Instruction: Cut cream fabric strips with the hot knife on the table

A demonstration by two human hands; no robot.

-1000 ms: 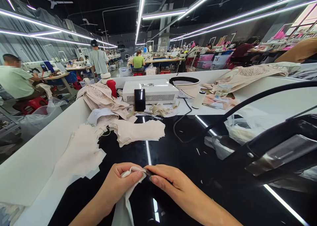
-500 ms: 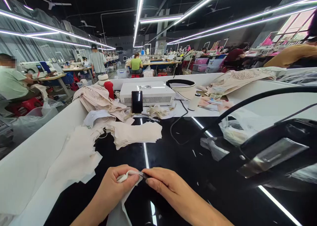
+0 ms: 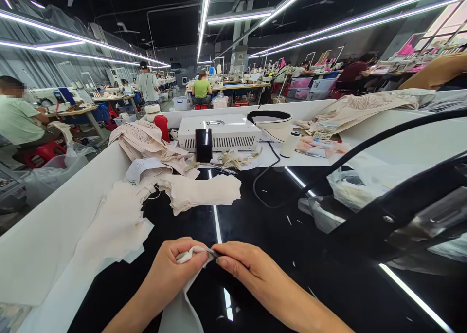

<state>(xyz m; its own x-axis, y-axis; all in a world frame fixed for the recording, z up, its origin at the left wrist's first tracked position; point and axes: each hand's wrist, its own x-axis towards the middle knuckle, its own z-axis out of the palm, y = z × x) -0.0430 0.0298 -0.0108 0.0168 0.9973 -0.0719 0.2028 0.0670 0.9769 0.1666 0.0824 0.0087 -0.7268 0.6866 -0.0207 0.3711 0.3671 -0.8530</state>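
Currently the left hand (image 3: 175, 269) and right hand (image 3: 251, 272) meet low over the black worktop (image 3: 262, 235). Both grips pinch the top edge of a white fabric piece (image 3: 182, 308); cut pieces (image 3: 200, 193) lie stacked well beyond

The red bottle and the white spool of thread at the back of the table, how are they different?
The red bottle is bright red; the white spool is white with a dark top. The bottle stands at the left, beside heaped beige cloth; the spool stands at the right, near a black-rimmed white bowl. Both stand upright on the white tabletop, on either side of the white box.
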